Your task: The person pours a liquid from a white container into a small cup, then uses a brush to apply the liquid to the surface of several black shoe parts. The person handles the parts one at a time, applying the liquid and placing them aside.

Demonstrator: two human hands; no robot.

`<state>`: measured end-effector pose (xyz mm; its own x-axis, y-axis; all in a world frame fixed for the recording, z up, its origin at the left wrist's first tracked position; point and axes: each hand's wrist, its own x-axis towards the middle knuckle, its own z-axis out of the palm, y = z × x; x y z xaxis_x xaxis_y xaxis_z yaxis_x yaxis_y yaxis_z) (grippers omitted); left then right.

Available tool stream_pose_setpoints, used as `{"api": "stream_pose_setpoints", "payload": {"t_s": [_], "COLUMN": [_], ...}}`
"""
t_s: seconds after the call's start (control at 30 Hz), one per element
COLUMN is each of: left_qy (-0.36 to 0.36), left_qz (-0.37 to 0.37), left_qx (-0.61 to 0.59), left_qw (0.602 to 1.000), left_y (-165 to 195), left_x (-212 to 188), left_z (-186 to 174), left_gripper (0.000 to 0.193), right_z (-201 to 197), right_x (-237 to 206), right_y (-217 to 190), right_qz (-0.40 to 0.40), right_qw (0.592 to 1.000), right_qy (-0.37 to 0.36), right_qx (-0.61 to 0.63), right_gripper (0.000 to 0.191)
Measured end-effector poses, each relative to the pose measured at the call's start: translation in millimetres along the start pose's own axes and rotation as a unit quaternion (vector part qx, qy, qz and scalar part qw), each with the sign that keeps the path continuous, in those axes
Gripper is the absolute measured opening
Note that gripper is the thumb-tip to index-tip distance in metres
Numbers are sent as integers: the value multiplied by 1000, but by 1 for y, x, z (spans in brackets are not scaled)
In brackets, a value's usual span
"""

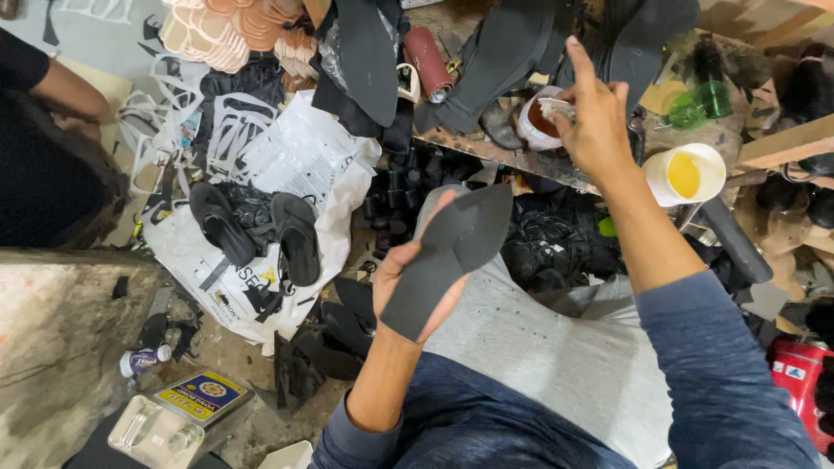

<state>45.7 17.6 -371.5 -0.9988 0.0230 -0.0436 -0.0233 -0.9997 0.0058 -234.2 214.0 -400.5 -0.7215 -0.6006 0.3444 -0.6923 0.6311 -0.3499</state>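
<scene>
The left hand (417, 278) holds a black pointed sole (452, 252) flat on its palm, grip closed around the edges, above the lap. The right hand (595, 122) reaches to the table (486, 149) — its fingers pinch a small brush (556, 108) over a white cup (537, 124) of brown glue (a yellow-filled tub (686, 174) stands just beside the wrist). Two black sandals (256, 230) lie on a white bag (304, 165), well apart.

Even, soft overhead light, no hard shadows. Left hand (415, 276) and right hand (598, 122) read sharp; glare flares off the white plastic bag (300, 161) left of them, and the dark heap between them loses detail. Edges bow slightly.
</scene>
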Motion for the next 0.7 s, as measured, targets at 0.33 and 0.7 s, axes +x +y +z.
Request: {"api": "stream_pose_setpoints", "payload": {"t_s": [0.33, 0.7], "left_qy": [4, -60], "left_qz": [13, -12], "left_qx": [12, 36], "left_qw": [1000, 997], "left_y": [-19, -42], "left_x": [16, 20], "left_z": [3, 20], "left_gripper": [61, 66], "right_z": [-60, -89], "right_x": [-16, -93], "right_y": [-58, -158], "right_qz": [46, 2], "right_qw": [984, 981], "right_qy": [82, 116], "right_qx": [152, 155], "right_gripper": [96, 97]}}
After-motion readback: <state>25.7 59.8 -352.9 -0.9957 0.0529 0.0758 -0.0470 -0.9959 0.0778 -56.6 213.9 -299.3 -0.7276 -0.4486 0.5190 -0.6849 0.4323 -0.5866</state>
